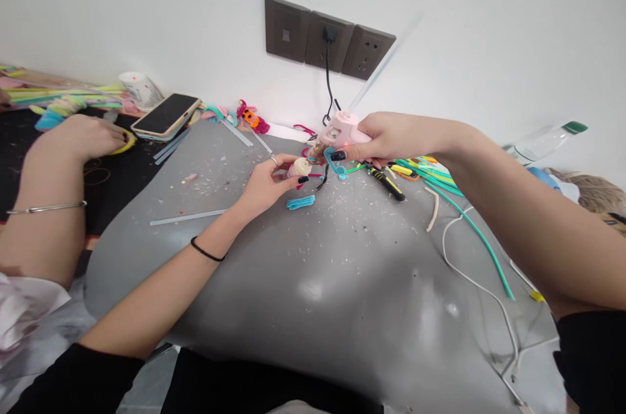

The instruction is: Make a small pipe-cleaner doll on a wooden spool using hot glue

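The grey mat (313, 283) is seen as a smooth, slightly glossy sheet, probably silicone, dulled by pale crumbs. The glue gun (342, 130) is cased in smooth pink plastic with a soft sheen. The small cream piece (299, 168) looks fuzzy and matt. The phone (166, 114) shows a glossy black glass face. The wall sockets (328, 37) are finished in matt dark plastic. The bangle (46, 208) appears as polished metal, and the pipe cleaners (63, 100) are seen as fluffy.

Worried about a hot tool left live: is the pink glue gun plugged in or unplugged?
Cannot tell for sure. One black plug sits in the middle wall socket, its cord dropping toward the glue gun in the right hand.
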A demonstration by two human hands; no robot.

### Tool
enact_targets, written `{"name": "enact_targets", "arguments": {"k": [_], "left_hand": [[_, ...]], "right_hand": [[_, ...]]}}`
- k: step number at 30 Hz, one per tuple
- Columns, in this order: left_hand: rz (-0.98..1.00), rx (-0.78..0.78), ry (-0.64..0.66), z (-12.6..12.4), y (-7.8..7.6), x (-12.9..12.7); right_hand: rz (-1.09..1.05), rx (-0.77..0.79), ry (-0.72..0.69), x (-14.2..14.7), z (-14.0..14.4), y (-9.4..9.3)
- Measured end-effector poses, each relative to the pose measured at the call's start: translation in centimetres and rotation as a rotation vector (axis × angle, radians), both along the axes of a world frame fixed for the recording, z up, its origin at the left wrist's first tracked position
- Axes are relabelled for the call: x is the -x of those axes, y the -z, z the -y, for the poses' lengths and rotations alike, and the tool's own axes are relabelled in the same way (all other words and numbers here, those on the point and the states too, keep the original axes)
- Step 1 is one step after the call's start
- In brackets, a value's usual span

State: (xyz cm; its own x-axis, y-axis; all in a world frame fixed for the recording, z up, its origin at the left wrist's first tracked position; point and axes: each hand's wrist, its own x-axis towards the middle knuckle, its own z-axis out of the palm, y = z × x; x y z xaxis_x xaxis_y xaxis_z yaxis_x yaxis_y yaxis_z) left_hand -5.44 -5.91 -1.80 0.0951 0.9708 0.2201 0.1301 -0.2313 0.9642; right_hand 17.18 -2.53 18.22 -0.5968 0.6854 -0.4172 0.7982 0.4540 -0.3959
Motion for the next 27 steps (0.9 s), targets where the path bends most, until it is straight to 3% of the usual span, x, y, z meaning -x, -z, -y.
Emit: {"name": "enact_targets", "arguments": {"k": [27], "left_hand": [[0.025,0.018,0.006,-0.04,0.18,-0.11]], "right_hand": [[0.015,0.0,-0.009,0.35,-0.11,0.05]]}}
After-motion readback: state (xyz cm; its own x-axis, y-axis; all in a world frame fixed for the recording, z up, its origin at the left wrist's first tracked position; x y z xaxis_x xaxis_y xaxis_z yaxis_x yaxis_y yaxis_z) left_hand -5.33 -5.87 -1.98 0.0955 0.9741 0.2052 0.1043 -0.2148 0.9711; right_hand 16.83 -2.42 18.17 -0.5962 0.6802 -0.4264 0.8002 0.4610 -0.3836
